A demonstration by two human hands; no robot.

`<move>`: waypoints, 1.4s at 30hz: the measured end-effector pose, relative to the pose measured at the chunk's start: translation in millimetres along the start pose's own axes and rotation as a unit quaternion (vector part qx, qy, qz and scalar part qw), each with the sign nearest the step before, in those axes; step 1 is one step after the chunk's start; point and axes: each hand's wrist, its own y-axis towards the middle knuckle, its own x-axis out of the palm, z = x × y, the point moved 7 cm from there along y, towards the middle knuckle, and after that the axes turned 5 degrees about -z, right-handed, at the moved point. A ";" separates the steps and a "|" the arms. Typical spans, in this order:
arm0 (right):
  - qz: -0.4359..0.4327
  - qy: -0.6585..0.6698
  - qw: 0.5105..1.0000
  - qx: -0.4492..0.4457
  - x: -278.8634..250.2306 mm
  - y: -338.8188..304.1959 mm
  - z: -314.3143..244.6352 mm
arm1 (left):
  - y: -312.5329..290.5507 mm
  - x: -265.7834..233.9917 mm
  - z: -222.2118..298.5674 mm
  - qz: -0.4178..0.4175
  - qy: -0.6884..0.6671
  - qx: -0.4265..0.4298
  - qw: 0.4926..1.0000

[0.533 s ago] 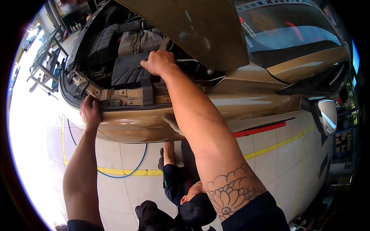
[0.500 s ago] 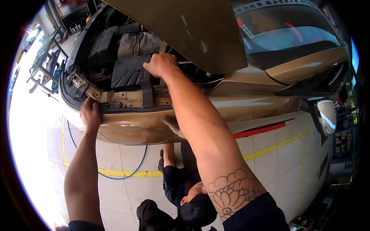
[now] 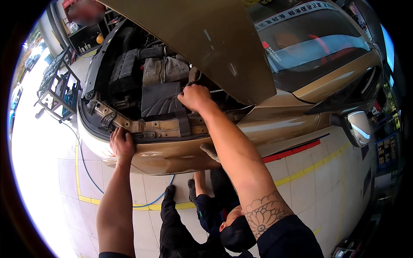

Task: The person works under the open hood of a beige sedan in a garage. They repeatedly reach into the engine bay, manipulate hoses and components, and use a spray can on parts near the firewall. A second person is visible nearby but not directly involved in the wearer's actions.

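Note:
My left hand point(image 3: 122, 144) rests on the edge of the gold car's fender point(image 3: 172, 152), fingers laid over the rim beside the engine bay. In the engine bay, my right hand point(image 3: 195, 98) is closed at the right edge of a black ribbed cover point(image 3: 159, 99). What lies inside its fingers is hidden. A black strap-like strip point(image 3: 183, 121) runs down from the cover over the metal rail. Below my right forearm, a co-worker's gloved hand point(image 3: 209, 151) touches the fender.
The raised hood point(image 3: 206, 41) hangs over the bay. A co-worker in a dark cap point(image 3: 237, 234) crouches beside the car, under my arms. A blue hose point(image 3: 88, 174) crosses the tiled floor. A metal rack cart point(image 3: 60, 84) stands at far left; the side mirror point(image 3: 358, 128) juts out right.
The view has shifted, so the car sits lower and further right. Both my hands keep their places on the car. More of the co-worker's legs now shows.

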 end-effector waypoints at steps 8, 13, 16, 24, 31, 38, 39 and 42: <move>-0.097 0.045 0.994 0.008 -7.5 -31.9 -8.2 | -14.0 0.5 14.7 -0.004 0.068 -0.041 0.997; -0.033 -0.002 0.997 -0.066 8.3 -45.4 10.8 | -31.2 8.3 22.0 0.024 0.028 -0.055 0.998; -0.030 -0.011 0.996 -0.084 13.2 -54.3 18.3 | -40.3 17.5 22.2 0.014 0.024 -0.075 0.997; -0.127 0.007 0.981 -0.150 12.1 -116.1 46.8 | -48.0 48.7 -2.6 -0.025 0.024 -0.100 0.994; -0.114 0.015 0.981 -0.158 1.7 -83.7 33.2 | -31.6 38.2 16.5 -0.010 0.006 -0.079 0.997; -0.009 0.007 0.999 -0.033 28.2 20.2 22.6 | -38.0 37.3 7.6 0.002 -0.005 -0.094 0.996; -0.030 -0.016 0.998 -0.052 31.8 22.5 24.3 | -39.2 39.8 10.8 0.001 -0.007 -0.099 0.995; -0.130 -0.014 0.987 -0.095 31.0 -7.8 20.7 | -41.0 39.5 2.4 0.018 0.007 -0.098 0.995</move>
